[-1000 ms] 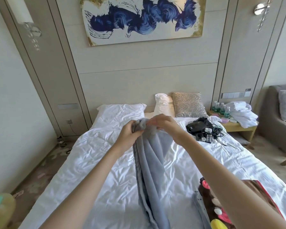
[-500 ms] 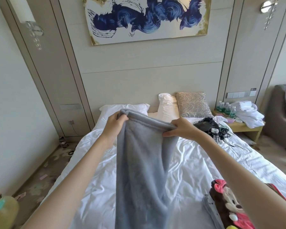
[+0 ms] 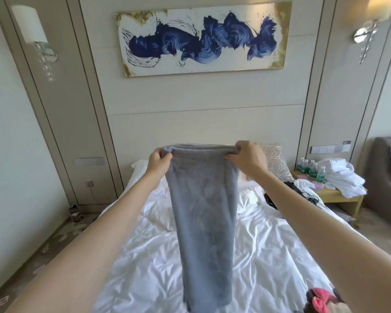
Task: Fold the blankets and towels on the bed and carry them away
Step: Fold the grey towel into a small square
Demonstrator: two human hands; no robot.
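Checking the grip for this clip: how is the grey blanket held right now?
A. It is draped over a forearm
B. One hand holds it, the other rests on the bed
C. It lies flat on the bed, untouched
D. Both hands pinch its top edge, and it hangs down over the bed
D: the left hand and right hand each grip a top corner of the grey blanket, which hangs lengthwise above the white bed.

Plush matt grey blanket, creased white sheet

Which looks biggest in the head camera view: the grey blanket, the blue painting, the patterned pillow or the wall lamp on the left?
1. Blue painting
2. Grey blanket, close behind, but nearer the camera, so unsure
3. Left wall lamp
4. Patterned pillow, partly hidden by the right hand
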